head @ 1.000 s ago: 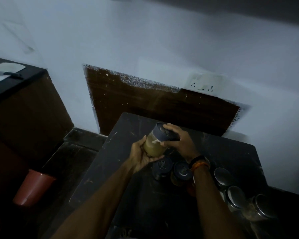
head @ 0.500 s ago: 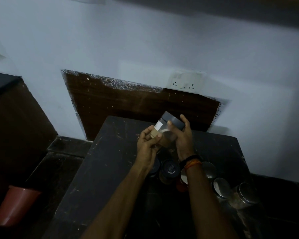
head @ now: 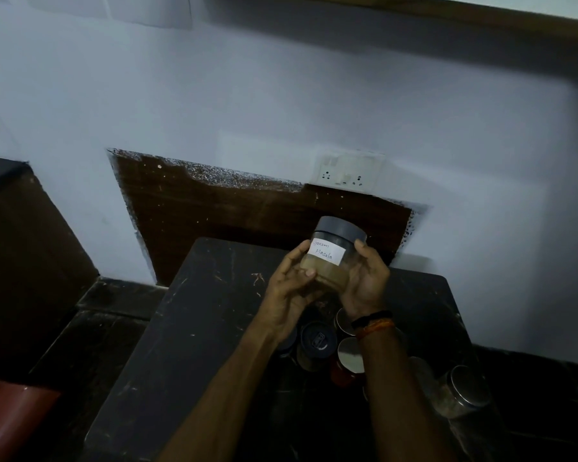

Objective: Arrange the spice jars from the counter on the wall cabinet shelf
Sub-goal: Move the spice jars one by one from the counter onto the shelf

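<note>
Both hands hold one spice jar [head: 332, 258] in the air above the dark worktop [head: 194, 328], near the middle of the frame and tilted slightly toward 1 o'clock. The left hand [head: 289, 295] curls its fingers round the jar's lower left side, and the right hand [head: 364, 281] cups the right side with the thumb up along the glass. The jar has a dark lid, brownish powder filling its lower half, and one white label reading "Garam Masala". Below the hands, toward 6 o'clock, a cluster of other jars stands on the worktop: one dark-lidded jar [head: 317, 340] shows plainly, a second dark lid is mostly hidden under the left wrist, and at least two shiny metal lids sit just beside them, one on a red-filled jar [head: 347, 360]. One more glass jar with a metal lid [head: 461, 391] stands apart at about 4 o'clock; the exact count is hard to tell in the dim light. One white socket plate [head: 346, 170] sits on the wall at 12 o'clock, and one reddish bin [head: 17, 418] stands at 8 o'clock.
</note>
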The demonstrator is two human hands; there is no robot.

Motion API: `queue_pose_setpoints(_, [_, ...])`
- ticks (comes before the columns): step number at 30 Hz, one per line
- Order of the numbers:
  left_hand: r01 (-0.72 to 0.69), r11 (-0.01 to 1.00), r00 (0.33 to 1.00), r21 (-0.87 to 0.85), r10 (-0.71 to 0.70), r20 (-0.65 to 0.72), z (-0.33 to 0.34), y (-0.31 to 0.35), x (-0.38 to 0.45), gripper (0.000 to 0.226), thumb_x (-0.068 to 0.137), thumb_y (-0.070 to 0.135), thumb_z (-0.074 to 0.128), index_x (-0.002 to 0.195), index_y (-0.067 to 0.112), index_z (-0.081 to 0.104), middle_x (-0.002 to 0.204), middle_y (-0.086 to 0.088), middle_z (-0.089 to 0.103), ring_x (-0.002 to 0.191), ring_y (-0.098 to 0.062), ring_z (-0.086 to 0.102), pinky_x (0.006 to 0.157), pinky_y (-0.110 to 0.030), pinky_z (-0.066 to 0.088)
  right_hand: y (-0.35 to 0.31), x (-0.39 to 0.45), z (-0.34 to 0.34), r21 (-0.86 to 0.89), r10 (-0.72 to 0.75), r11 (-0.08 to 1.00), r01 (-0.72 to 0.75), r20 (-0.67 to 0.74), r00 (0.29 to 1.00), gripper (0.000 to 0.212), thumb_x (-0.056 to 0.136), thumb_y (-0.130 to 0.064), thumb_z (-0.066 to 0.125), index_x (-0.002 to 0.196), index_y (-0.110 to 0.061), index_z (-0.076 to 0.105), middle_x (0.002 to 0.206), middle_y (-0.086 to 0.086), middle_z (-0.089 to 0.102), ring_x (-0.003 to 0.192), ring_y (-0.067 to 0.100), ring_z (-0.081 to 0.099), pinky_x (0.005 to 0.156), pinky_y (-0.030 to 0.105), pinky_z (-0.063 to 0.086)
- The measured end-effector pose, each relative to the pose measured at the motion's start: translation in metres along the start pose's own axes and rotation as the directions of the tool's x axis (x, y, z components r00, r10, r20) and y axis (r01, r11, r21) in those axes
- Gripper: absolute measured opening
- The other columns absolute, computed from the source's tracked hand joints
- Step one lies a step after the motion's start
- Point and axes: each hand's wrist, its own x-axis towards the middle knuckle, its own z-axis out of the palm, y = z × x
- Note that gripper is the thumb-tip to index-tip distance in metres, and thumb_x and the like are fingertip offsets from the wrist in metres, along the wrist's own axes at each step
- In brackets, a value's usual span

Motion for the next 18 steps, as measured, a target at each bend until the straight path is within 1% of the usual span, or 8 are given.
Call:
queue_pose_setpoints(2, [-0.016, 0.999, 1.000, 0.033, 0.016, 0.009, 0.002, 0.000, 0.001, 0.075, 0.078, 0.011, 0.079, 0.146, 0.020, 0.047, 0.145, -0.018, 0.052, 0.132, -0.039, 0.051, 0.104, -0.054, 0.047, -0.004, 0.001, 0.000, -0.030, -0.001, 1.000, 0.001, -0.014, 1.000, 0.058, 0.090, -0.025, 0.054, 0.142, 0.000, 0.045, 0.114, 0.017, 0.065, 0.099, 0.031, 0.067, 0.078, 0.040, 0.058])
queue_pose_setpoints(4, [-0.038, 0.996, 0.999, 0.075, 0.039, 0.000, 0.004, 0.000, 0.001, 0.080, 0.076, 0.009, 0.082, 0.146, 0.024, 0.047, 0.143, -0.018, 0.055, 0.133, -0.038, 0.051, 0.103, -0.050, 0.048, -0.008, 0.003, 0.001, -0.113, -0.001, 0.994, -0.002, -0.028, 1.000, 0.060, 0.090, -0.026, 0.055, 0.145, -0.004, 0.044, 0.125, 0.021, 0.060, 0.108, 0.035, 0.063, 0.086, 0.043, 0.056])
queue_pose_setpoints(6, [-0.054, 0.991, 0.998, 0.121, 0.056, -0.013, 0.005, -0.001, 0.001, 0.083, 0.074, 0.008, 0.083, 0.146, 0.028, 0.047, 0.142, -0.018, 0.056, 0.132, -0.037, 0.052, 0.103, -0.048, 0.048, -0.011, 0.005, 0.002, -0.212, 0.005, 0.977, -0.011, -0.027, 1.000, 0.061, 0.088, -0.030, 0.059, 0.144, -0.009, 0.046, 0.137, 0.024, 0.055, 0.119, 0.041, 0.058, 0.096, 0.051, 0.050])
queue_pose_setpoints(7, [-0.059, 0.988, 0.998, 0.140, 0.061, -0.010, 0.006, -0.001, 0.001, 0.085, 0.074, 0.006, 0.082, 0.147, 0.030, 0.045, 0.142, -0.017, 0.056, 0.131, -0.037, 0.053, 0.103, -0.049, 0.047, -0.013, 0.007, 0.002, -0.258, 0.006, 0.966, -0.012, -0.025, 1.000, 0.061, 0.088, -0.032, 0.061, 0.143, -0.011, 0.047, 0.140, 0.022, 0.054, 0.124, 0.042, 0.056, 0.101, 0.054, 0.047])
queue_pose_setpoints(9, [-0.068, 0.982, 0.998, 0.176, 0.068, 0.010, 0.006, -0.001, 0.001, 0.090, 0.074, 0.003, 0.082, 0.149, 0.033, 0.042, 0.141, -0.017, 0.057, 0.130, -0.036, 0.054, 0.103, -0.050, 0.047, -0.015, 0.008, 0.002, -0.323, 0.007, 0.946, -0.012, -0.018, 1.000, 0.059, 0.088, -0.035, 0.063, 0.142, -0.014, 0.049, 0.140, 0.019, 0.055, 0.126, 0.040, 0.056, 0.106, 0.056, 0.044])
queue_pose_setpoints(13, [-0.071, 0.971, 0.997, 0.227, 0.067, 0.029, 0.011, 0.002, 0.001, 0.095, 0.072, 0.002, 0.082, 0.150, 0.035, 0.039, 0.139, -0.014, 0.059, 0.129, -0.034, 0.056, 0.102, -0.048, 0.050, -0.022, 0.010, 0.003, -0.392, -0.007, 0.920, 0.006, -0.002, 1.000, 0.056, 0.092, -0.033, 0.064, 0.141, -0.009, 0.050, 0.138, 0.019, 0.057, 0.126, 0.040, 0.057, 0.109, 0.060, 0.042])
queue_pose_setpoints(18, [-0.078, 0.964, 0.997, 0.255, 0.076, 0.021, 0.013, 0.006, 0.004, 0.093, 0.072, 0.003, 0.082, 0.149, 0.035, 0.041, 0.138, -0.014, 0.061, 0.127, -0.035, 0.057, 0.098, -0.046, 0.052, -0.031, 0.009, 0.004, -0.479, -0.001, 0.878, 0.012, 0.023, 1.000, 0.063, 0.088, -0.042, 0.068, 0.141, -0.012, 0.051, 0.137, 0.014, 0.059, 0.125, 0.034, 0.059, 0.107, 0.057, 0.046])
